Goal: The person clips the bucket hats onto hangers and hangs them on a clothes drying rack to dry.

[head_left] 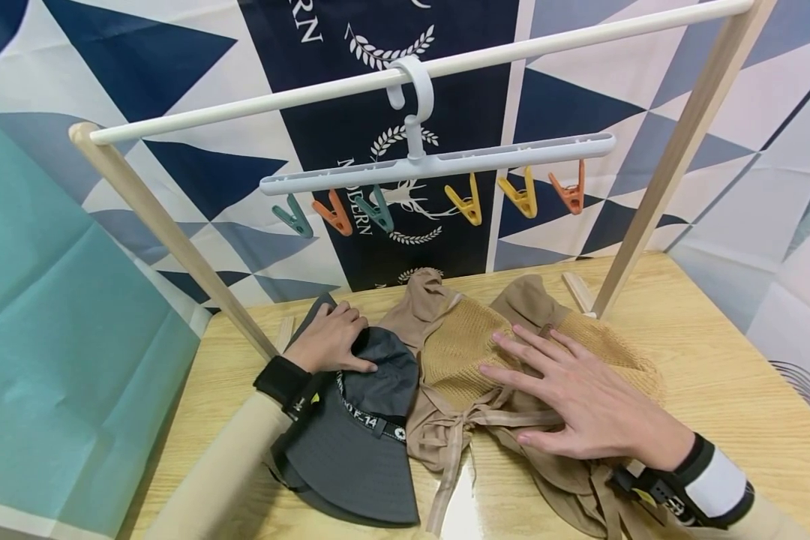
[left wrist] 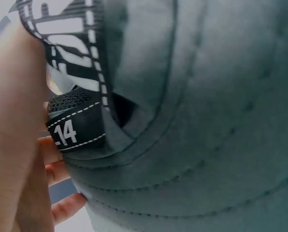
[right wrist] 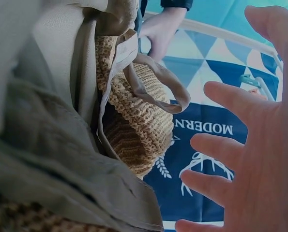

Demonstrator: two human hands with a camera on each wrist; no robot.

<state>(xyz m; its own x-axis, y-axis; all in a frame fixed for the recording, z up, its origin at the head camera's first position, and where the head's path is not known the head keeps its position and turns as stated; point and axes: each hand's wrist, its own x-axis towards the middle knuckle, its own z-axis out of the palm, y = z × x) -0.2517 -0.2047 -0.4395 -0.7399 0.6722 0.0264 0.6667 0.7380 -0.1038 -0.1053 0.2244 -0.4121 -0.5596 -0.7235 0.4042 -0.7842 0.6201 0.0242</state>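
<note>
Head view: my right grip (head_left: 574, 397) spreads wide over two tan hats (head_left: 455, 352); my left grip (head_left: 327, 341) rests on a dark hat (head_left: 361, 461).
Nearest, the dark hat's brim points toward me on the pale wood-grained surface (head_left: 722, 382); my left fingers bend over the hat, and whether they pinch its cloth I cannot tell. The tan hats lie just beside it, their ribbons loose on the glossy wood. A teal panel (head_left: 67, 322) stands at my left. Toward the surface's far edge, a wooden stand (head_left: 682, 157) bears a white rod (head_left: 310, 94), from which a pale hanger (head_left: 439, 163) with six coloured clips (head_left: 472, 208) hangs. Behind it all spreads a blue-and-white triangle-patterned backdrop (head_left: 560, 105).
</note>
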